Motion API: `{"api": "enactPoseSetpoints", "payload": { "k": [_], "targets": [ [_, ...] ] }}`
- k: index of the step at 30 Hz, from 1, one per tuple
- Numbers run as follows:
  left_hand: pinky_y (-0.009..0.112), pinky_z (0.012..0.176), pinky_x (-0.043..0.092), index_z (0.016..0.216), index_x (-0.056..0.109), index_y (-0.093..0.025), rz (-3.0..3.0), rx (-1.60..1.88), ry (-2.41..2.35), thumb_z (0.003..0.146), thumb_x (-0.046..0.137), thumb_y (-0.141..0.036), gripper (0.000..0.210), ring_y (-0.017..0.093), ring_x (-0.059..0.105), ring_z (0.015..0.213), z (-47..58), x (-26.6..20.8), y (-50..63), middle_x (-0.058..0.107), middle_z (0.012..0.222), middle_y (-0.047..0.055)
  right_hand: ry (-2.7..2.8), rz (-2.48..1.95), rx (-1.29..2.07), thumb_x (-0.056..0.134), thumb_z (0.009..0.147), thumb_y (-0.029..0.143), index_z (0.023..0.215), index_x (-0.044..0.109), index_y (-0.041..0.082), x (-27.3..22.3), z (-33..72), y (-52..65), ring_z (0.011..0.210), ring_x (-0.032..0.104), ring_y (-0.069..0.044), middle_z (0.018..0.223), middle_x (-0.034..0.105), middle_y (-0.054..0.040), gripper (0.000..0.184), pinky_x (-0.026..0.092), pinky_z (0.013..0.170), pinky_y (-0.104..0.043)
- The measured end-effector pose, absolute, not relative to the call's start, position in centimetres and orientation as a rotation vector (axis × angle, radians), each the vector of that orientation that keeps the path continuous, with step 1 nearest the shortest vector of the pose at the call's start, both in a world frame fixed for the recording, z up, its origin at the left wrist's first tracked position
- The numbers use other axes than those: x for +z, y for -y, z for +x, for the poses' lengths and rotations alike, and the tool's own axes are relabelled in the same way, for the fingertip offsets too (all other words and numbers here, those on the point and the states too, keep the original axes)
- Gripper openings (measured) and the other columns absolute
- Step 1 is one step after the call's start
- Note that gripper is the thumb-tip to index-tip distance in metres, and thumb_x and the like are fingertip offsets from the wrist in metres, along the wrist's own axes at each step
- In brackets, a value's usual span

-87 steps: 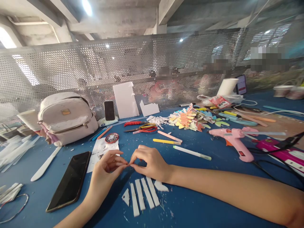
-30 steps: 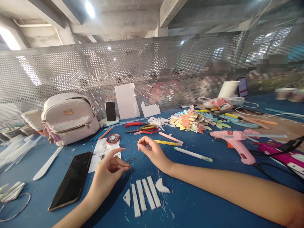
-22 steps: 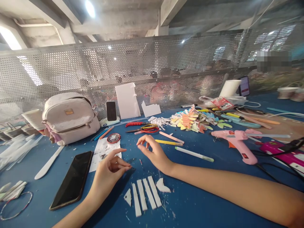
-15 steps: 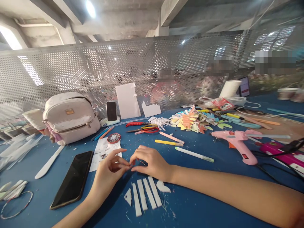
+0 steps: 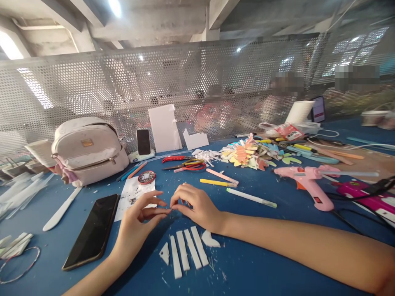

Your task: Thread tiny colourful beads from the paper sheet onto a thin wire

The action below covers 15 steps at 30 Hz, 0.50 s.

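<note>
My left hand and my right hand meet at their fingertips above the table. The right thumb and forefinger are pinched together. On the left, thumb and middle finger close near that pinch while the forefinger stretches out above. Whatever sits between the fingertips is too small to make out. Just below lie several white foam strips side by side, slightly fanned. A white triangular piece with a small dark hole is at their left end, and a white notched piece at their right end.
A black phone, white paper and a round tin lie left. Beyond are scissors, markers and a heap of coloured scraps. A pink glue gun with cables lies right; a backpack stands back left.
The left thumb has shifted slightly relative to the other fingertips, and the right fingers have drawn into a tighter pinch. The whole view has shifted a little; the foam pieces keep their arrangement.
</note>
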State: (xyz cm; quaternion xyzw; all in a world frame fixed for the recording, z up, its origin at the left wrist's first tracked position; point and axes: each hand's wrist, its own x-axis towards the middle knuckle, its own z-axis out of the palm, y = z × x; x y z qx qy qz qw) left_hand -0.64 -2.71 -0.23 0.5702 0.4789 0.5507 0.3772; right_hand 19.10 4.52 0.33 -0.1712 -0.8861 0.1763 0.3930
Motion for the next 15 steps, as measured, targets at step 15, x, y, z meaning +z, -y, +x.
{"api": "enactPoseSetpoints", "payload": {
  "k": [15],
  "targets": [
    [0.033,0.082,0.063,0.113,0.060,-0.026,1.503,1.380,-1.242,0.078,0.075,-0.026,0.039,0.022,0.078,0.083,-0.48,-0.08,3.23,0.071,0.096,-0.001,2.265,-0.312,0.367,0.054,0.099,0.027,0.089,0.059,0.019,0.21,18.86,-4.33,0.080,0.056,-0.017,0.087,0.068,-0.0032,0.014,0.044,0.074,-0.030]
  ]
}}
